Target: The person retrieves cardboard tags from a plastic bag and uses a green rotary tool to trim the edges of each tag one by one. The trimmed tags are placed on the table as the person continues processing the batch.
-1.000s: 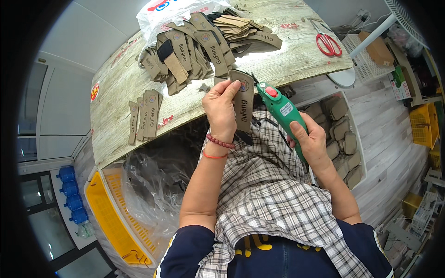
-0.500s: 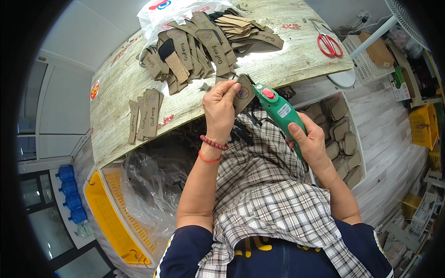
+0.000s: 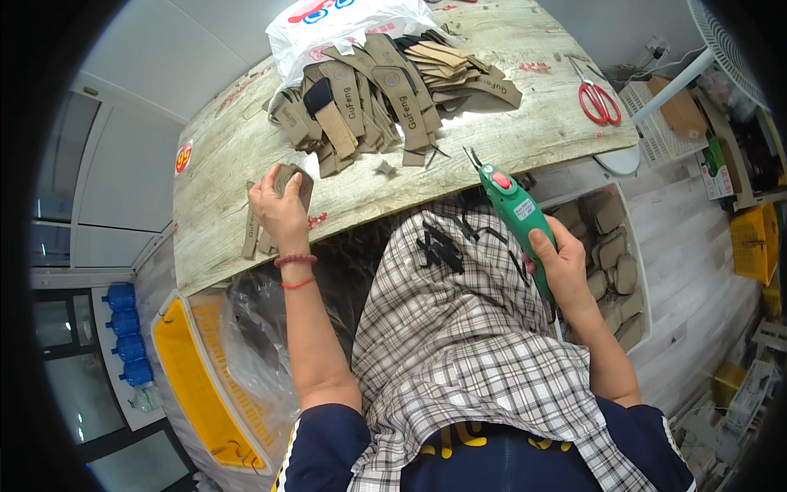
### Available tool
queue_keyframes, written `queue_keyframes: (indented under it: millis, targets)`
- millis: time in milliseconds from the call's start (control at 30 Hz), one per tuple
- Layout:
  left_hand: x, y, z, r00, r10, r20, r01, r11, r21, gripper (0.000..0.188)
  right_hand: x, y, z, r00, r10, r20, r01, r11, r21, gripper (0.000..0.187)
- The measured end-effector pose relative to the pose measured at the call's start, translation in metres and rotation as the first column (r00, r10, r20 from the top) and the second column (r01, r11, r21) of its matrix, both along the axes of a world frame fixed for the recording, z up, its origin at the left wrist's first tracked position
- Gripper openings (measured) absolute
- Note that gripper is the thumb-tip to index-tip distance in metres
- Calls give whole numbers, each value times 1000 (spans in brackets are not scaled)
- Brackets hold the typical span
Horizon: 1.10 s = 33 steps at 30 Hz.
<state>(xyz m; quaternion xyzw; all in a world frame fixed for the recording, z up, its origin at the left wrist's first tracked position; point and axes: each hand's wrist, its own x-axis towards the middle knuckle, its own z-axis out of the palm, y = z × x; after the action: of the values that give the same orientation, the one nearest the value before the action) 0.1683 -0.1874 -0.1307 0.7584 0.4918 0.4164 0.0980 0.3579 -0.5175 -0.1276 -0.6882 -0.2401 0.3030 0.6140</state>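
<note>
“Khaki-brown flat fabric strap (image 3: 285, 172): where do we have it, working outward from our lap?”

“First comes our checked cloth apron (image 3: 459, 320), with thin black strips (image 3: 443, 250) lying on it.”

“And our right grip (image 3: 564, 266)?”

“It is wrapped around a green handheld tool with a red button (image 3: 515, 195), whose forked metal tip points away from us, well apart from the strap.”

“What about our left grip (image 3: 281, 215)?”

“There we have thumb and fingers clamped on the strap's end, at the front left of the pale wood-look surface (image 3: 205, 221), over a small row of similar straps (image 3: 250, 234). We cannot tell whether it rests fully on them.”

“Farther back?”

“We see a heaped pile of khaki straps (image 3: 348, 98), red-handled metal scissors (image 3: 587, 83) to its right, and, behind the pile, a white plastic bag (image 3: 344, 29) with red and blue print.”
</note>
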Motion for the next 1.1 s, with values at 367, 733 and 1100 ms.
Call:
queue_keyframes:
  millis: [367, 733, 1100]
  targets:
    - [199, -5, -8, 998, 50, 35, -47, 996, -76, 34, 1, -1, -16, 998, -46, 40, 49, 997, -55, 41]
    - [178, -60, -1, 382, -58, 922, 672, 703, -234, 9, 2, 7, -8, 992, -93, 89, 89, 995, 46, 41]
    - [154, -135, 4, 226, 155, 962, 790, 548, -274, 14, -7, -8, 0, 993, -96, 65, 92, 993, 68, 43]
